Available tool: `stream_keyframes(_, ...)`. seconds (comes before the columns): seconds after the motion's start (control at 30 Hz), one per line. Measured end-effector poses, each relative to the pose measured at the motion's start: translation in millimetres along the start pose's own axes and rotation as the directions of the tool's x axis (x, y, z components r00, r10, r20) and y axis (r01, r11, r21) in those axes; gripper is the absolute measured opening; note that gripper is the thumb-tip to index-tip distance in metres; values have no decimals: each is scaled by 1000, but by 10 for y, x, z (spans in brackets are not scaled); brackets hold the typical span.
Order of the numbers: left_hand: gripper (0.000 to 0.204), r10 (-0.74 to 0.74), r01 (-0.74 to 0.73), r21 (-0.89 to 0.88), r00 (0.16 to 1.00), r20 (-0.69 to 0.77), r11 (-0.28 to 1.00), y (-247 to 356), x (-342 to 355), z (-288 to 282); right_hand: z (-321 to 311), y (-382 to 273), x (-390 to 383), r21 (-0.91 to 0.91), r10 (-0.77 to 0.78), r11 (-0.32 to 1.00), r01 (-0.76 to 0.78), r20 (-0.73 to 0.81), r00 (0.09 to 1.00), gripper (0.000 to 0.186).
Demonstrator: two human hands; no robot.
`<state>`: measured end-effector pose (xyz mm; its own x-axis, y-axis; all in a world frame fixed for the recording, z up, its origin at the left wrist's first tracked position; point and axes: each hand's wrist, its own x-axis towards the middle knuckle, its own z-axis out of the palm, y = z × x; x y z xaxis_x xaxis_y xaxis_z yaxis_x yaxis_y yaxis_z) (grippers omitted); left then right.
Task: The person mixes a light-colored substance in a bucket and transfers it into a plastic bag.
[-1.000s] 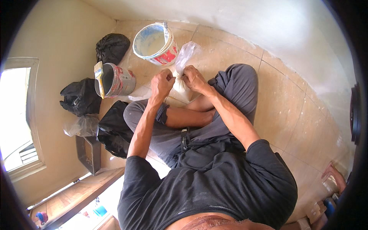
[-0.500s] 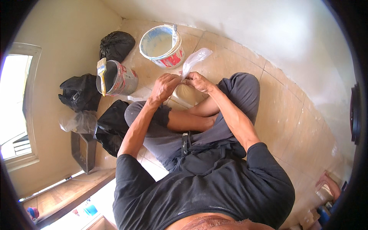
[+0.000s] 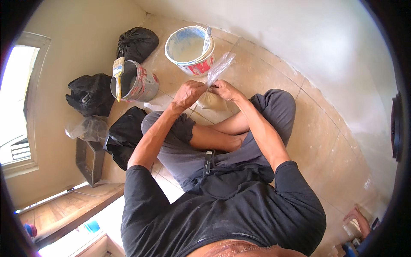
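Between my hands is a clear plastic bag (image 3: 211,101) with a pale, cream-coloured filling in its rounded lower part. Its gathered neck is pinched, and the loose top sticks up above my fingers. My left hand (image 3: 189,94) is closed on the neck from the left. From the other side my right hand (image 3: 226,90) grips the same neck, fingertips close to the left ones. The bag hangs or rests just beyond my crossed legs; whether it touches the floor I cannot tell.
A white bucket (image 3: 188,65) with pale liquid and a tool on its rim stands beyond my hands. Left of it, a grey bucket (image 3: 147,85) carries a paintbrush (image 3: 118,77). Black bags (image 3: 136,45), a clear bag (image 3: 90,128) and a grey tray (image 3: 81,160) line the left wall. A bare foot (image 3: 358,220) shows at lower right.
Both hands still pinch the bag's neck, with small finger movements. The bag's loose top looks narrower and more bunched. The whole view has shifted slightly.
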<state>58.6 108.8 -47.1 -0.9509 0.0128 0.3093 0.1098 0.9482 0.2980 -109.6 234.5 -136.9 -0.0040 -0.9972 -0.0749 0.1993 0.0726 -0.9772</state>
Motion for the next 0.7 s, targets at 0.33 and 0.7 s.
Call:
stream_keyframes(0.33,20,51,-51,1,999,-11,999,135,-2,-58,9,-218,-113,123,66,989,-79,106,992,22)
stream_keyframes(0.7,16,33,-31,-44,998,59,999,143,99,-51,-27,-176,-123,-61,179,982,-177,22,984,21)
